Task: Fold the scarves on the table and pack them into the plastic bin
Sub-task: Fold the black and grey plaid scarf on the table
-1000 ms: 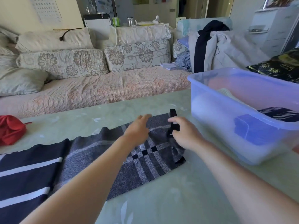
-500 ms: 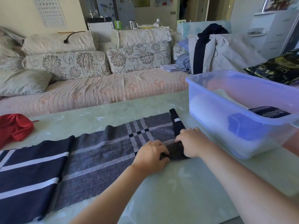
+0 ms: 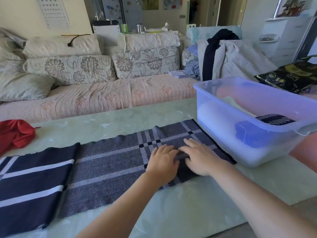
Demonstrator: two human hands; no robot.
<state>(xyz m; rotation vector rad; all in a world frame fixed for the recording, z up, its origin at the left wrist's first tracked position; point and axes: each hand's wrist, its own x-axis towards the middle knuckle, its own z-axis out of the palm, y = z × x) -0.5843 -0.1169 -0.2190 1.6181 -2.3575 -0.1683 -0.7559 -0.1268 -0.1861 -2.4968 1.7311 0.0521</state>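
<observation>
The left hand [image 3: 163, 163] and right hand [image 3: 200, 157] press flat, grip open, on the grey scarf [image 3: 111, 167] lying on the table [image 3: 188, 213] left of the bin [image 3: 221, 134], so a sliding push could bunch the soft fold crooked.

Sofa [image 3: 103, 98], floral cushions [image 3: 145, 63], perhaps a coat [image 3: 236, 60]

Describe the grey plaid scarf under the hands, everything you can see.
The grey plaid scarf looks woven and woolly, with pale stripes crossing at small black squares. It lies flat on the green table, its right end beside the plastic bin. The left hand and right hand press on it near that end, a dark fold between them. Its left end meets a navy striped scarf.
</observation>
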